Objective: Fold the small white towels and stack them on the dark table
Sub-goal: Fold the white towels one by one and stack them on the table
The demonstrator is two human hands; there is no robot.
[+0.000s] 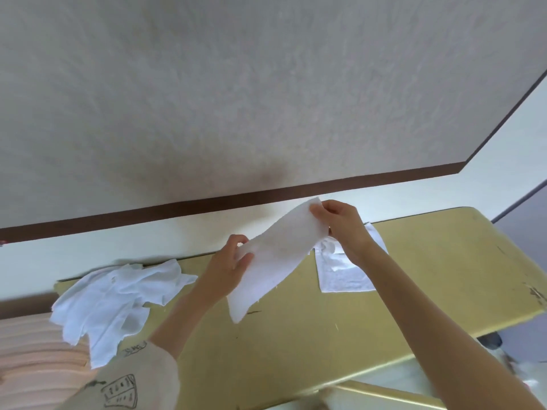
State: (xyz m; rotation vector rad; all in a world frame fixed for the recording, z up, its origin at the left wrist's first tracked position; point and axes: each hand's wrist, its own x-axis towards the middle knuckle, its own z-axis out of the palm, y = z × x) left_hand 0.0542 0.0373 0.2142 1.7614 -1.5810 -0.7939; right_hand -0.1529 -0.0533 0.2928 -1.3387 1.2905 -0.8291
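A small white towel (275, 255) hangs stretched in the air above the olive-yellow table (429, 291). My right hand (340, 223) pinches its upper far corner. My left hand (233, 261) grips its left edge lower down, and the loose end droops toward the tabletop. A folded white towel (340, 276) lies flat on the table behind my right forearm, which partly covers it. A heap of unfolded white towels (112, 300) sits at the table's left end.
A stack of peach-coloured cloths (32, 365) lies at the lower left, under part of the heap. The table stands against a pale wall with a dark brown band (207, 204). Its right edge (535, 294) is chipped.
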